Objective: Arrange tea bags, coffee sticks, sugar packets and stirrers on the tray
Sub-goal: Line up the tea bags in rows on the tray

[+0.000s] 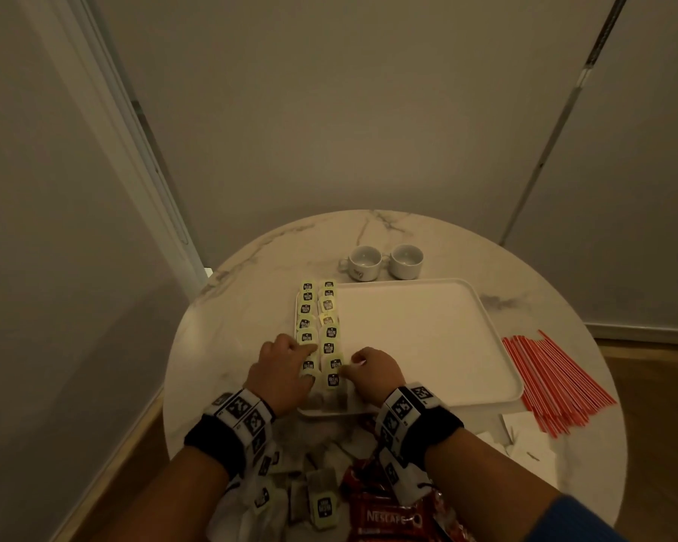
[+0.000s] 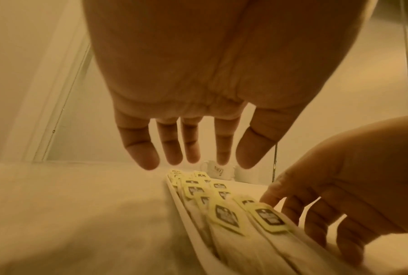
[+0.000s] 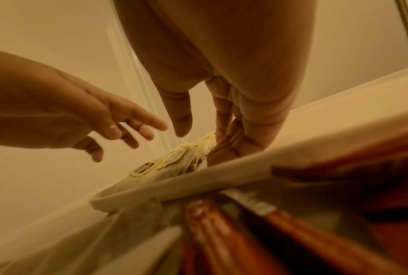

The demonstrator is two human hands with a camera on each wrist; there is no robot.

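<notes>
Two rows of yellow-tagged tea bags (image 1: 318, 326) lie along the left side of the white tray (image 1: 427, 334). My left hand (image 1: 290, 365) hovers over the near end of the left row with fingers spread and straight (image 2: 191, 148), holding nothing. My right hand (image 1: 368, 369) stands on the tray with straight fingers (image 3: 233, 121) touching the right edge of the right row (image 2: 266, 217). Red stirrers (image 1: 552, 377) lie on the table right of the tray. Red coffee sticks (image 1: 384, 514) and loose tea bags (image 1: 321, 506) lie near me, under my wrists.
Two white cups (image 1: 365, 262) (image 1: 406, 260) stand behind the tray on the round marble table (image 1: 231, 307). White paper pieces (image 1: 521, 428) lie by the tray's near right corner. Walls close in behind and at the sides.
</notes>
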